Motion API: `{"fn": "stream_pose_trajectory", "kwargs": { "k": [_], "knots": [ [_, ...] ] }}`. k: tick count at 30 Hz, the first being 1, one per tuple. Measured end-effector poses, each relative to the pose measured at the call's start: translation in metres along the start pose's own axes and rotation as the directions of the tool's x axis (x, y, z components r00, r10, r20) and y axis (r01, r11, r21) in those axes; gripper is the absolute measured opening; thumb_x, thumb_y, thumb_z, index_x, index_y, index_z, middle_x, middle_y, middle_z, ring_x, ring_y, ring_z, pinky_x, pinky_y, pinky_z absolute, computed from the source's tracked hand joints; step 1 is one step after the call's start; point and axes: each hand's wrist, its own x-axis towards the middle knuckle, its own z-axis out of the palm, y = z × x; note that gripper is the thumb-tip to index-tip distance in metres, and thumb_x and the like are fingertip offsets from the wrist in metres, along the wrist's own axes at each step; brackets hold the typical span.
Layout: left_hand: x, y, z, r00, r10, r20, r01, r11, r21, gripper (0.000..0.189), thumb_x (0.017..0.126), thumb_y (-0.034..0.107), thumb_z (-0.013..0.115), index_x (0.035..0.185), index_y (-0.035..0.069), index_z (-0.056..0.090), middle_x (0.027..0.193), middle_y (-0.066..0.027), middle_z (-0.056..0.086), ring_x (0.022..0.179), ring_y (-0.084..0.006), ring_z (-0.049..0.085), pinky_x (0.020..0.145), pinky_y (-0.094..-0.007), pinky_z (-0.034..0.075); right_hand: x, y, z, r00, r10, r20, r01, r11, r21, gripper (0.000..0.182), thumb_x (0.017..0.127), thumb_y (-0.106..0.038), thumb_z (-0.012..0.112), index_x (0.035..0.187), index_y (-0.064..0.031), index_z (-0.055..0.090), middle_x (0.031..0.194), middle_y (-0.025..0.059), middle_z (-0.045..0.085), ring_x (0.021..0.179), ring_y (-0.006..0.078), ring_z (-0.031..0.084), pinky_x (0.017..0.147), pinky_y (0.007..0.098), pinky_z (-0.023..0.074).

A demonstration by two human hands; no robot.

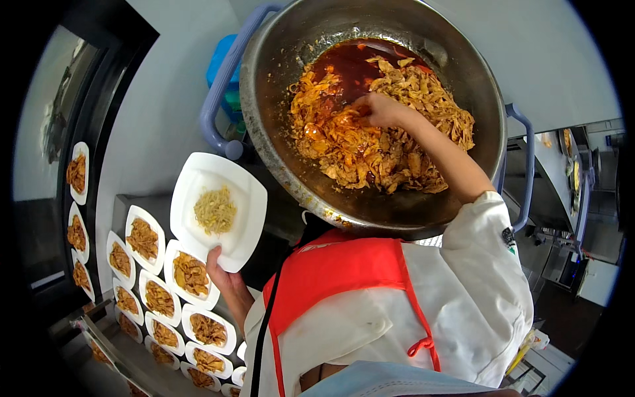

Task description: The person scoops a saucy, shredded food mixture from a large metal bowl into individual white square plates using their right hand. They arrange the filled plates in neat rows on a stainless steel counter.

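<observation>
My left hand (225, 273) grips the near rim of a white squarish plate (186, 173), which has a small heap of bean sprouts (215, 210) at its middle. My right hand (381, 110) is down in a big round metal pan (278, 149), fingers sunk in shredded, sauced food (416, 89) that looks like meat. What the fingers hold is hidden. Dark red sauce (342, 62) pools at the pan's far side, and bits of food cling to its near rim.
Several white plates of similar sauced food (158, 297) stand in rows at lower left. Three more (77, 226) lie beyond them at far left. A grey-blue tubular handle (213, 99) rises left of the pan, another (528, 149) right. A blue container (225, 59) is behind the left handle.
</observation>
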Motion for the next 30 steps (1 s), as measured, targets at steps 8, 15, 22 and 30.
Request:
{"fn": "stream_pose_trajectory", "kwargs": {
  "k": [8,15,22,30],
  "knots": [
    [-0.001,-0.005,-0.006,1.0,0.002,-0.012,-0.002,0.999,-0.051,0.056,0.074,0.011,0.061,0.127,-0.002,0.045,0.112,-0.0157,0.059,0.1,-0.0285,0.06,0.086,-0.0376,0.051,0.005,-0.011,0.029,0.983,-0.008,-0.181,-0.016,0.991,-0.133,0.061,0.074,-0.02,0.073,0.127,-0.001,0.05,0.123,0.0196,0.056,0.111,0.0305,0.055,0.094,0.037,0.0446],
    [0.001,-0.023,-0.023,1.0,0.003,0.023,-0.001,0.997,-0.079,0.056,0.072,0.008,0.06,0.124,-0.007,0.045,0.112,-0.0187,0.058,0.1,-0.031,0.06,0.088,-0.0397,0.05,0.004,-0.028,0.027,0.932,0.076,-0.355,-0.148,0.972,-0.18,0.043,0.075,-0.015,0.068,0.117,-0.0067,0.061,0.113,0.0166,0.059,0.108,0.0319,0.056,0.091,0.0402,0.0465],
    [-0.005,-0.034,-0.011,0.995,-0.082,0.054,0.086,0.994,-0.068,0.044,0.071,0.004,0.06,0.111,-0.013,0.052,0.1,-0.0199,0.062,0.091,-0.03,0.063,0.083,-0.0395,0.052,0.039,-0.017,0.048,0.937,-0.047,-0.347,-0.041,0.97,-0.241,0.026,0.073,-0.014,0.072,0.099,-0.0103,0.068,0.105,0.0161,0.057,0.095,0.0337,0.057,0.083,0.04,0.0472],
    [-0.01,-0.045,0.005,0.982,-0.062,0.179,0.076,0.995,-0.072,0.053,0.072,0.001,0.058,0.123,-0.009,0.046,0.108,-0.0184,0.061,0.093,-0.03,0.064,0.082,-0.0387,0.052,-0.001,-0.026,0.016,0.961,-0.008,-0.278,0.198,0.723,0.662,0.009,0.084,-0.004,0.061,0.078,-0.0046,0.055,0.081,0.0035,0.059,0.073,0.0137,0.06,0.065,0.0302,0.0471]
  ]
}}
